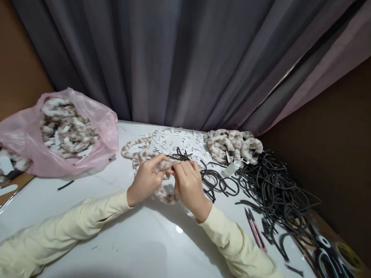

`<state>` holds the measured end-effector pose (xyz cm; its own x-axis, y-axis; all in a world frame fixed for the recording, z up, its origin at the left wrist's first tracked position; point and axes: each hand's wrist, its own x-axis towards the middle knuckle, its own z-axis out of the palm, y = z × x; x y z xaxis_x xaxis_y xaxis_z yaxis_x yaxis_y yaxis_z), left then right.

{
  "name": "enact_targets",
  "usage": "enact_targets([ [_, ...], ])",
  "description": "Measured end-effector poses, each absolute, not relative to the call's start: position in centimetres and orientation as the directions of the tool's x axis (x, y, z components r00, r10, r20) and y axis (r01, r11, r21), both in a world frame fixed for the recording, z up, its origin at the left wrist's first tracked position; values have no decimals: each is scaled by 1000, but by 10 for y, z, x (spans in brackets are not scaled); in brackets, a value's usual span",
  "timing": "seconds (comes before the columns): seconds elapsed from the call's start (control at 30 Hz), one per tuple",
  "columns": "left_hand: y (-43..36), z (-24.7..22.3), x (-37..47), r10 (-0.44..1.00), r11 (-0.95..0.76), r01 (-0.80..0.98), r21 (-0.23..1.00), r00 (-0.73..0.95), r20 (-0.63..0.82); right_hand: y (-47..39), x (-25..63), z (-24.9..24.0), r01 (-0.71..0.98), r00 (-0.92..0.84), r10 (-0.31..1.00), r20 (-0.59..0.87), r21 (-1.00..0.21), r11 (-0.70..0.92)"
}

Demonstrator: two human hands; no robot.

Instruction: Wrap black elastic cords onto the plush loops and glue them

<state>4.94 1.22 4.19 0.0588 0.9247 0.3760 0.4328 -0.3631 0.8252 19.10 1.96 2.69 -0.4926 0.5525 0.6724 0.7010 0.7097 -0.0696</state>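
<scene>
Both hands meet over the middle of the white table. My left hand [148,178] is closed around one end of a fluffy brown-and-white fur tube [166,195], which hangs in a loop below the hands. With pinched fingers, my right hand [189,183] grips the same fur tube near its opening; a small dark bit shows between the fingertips, too small to name. Behind the hands lie another fluffy loop [136,147] and a heap of small white tags [179,139]. Short black cords [182,154] lie just beyond the fingers.
A pink plastic bag [107,130] full of fluffy loops stands left. At right are finished-looking fluffy rings [232,145], a small white bottle [232,168], a tangle of black cords [273,194], pink-handled thread snips [255,230] and large scissors [330,265]. A grey curtain [165,58] hangs behind.
</scene>
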Motion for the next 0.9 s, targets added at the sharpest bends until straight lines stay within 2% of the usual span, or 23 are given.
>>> enact_targets([
  [0.17,13,46,48,925,-368,386,846,61,374,23,188,26,685,-447,529,721,-105,721],
  [0.3,16,49,47,934,-351,352,868,60,353,20,191,27,697,-429,441,788,-22,717],
  [0.4,22,50,47,962,-272,219,937,41,269,13,194,31,669,-479,348,806,77,740],
  [0.47,25,49,47,988,-157,76,985,17,156,7,194,33,631,-550,375,746,77,772],
  [0.57,28,47,48,999,-22,-84,996,-28,20,3,191,35,654,-575,519,633,-25,756],
  [0.73,30,43,49,999,29,-137,990,-23,-33,4,185,36,799,-449,802,394,-223,558],
  [0.8,30,41,49,999,23,-132,991,-29,-27,7,185,35,788,-410,868,281,-371,492],
  [0.9,29,40,50,998,-54,-56,997,-47,51,13,184,32,681,-398,905,147,-614,400],
])
